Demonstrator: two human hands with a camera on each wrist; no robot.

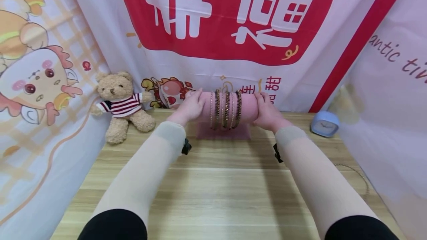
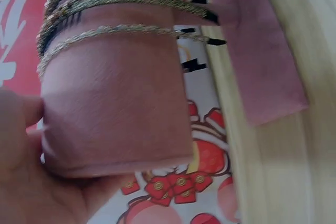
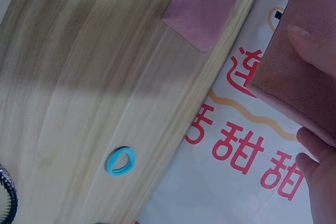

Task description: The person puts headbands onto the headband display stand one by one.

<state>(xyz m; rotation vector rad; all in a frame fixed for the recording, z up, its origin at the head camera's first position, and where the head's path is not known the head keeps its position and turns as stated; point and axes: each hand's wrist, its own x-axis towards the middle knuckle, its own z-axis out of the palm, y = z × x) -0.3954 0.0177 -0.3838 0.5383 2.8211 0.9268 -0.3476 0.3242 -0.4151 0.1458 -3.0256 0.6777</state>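
A pink cloth-covered headband stand point(image 1: 248, 107) stands at the back of the table, its thick horizontal roll above a flat foot point(image 2: 262, 66). Several thin braided headbands point(image 1: 227, 109) in gold, brown and pale tones circle the middle of the roll. Black ends show on these headbands point(image 2: 126, 27) in the left wrist view. My left hand point(image 1: 191, 107) grips the left end of the roll, thumb and fingers around its rim. At the other end, my right hand point(image 1: 267, 112) holds the roll, its thumb lying along the pink surface in the right wrist view.
A teddy bear point(image 1: 121, 106) in a striped shirt sits at the left. A blue clock point(image 1: 325, 124) stands at the right, with a thin headband point(image 1: 361, 179) nearer me. A light-blue ring point(image 3: 121, 161) lies near the back edge. Printed cloth point(image 1: 220, 17) hangs behind.
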